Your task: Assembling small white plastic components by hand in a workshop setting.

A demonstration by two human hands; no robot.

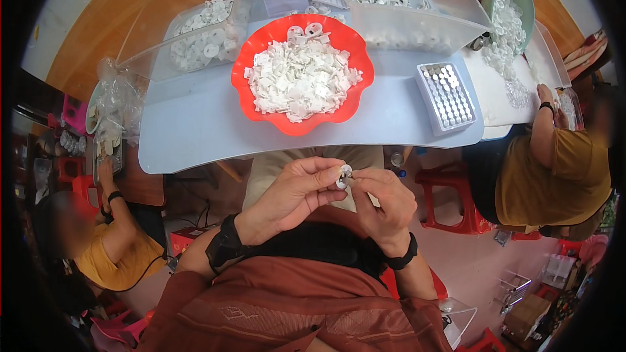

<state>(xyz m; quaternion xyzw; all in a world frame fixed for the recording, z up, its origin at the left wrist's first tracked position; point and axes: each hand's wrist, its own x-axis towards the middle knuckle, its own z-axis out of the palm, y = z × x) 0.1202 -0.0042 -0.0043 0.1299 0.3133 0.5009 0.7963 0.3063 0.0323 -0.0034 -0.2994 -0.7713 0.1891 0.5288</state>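
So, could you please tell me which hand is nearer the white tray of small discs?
The right hand: it is on the near side of the white tray, to its left; the left hand is farther off to the left.

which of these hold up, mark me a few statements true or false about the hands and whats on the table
1. The left hand holds a small round white part. True.
2. The right hand lies flat on the table. False: its fingers are at the small round white part, on the wearer's side of the blue table.
3. The red bowl is empty. False: it is heaped with white pieces.
4. A rack of round silver-topped pieces stands right of the red bowl. True.
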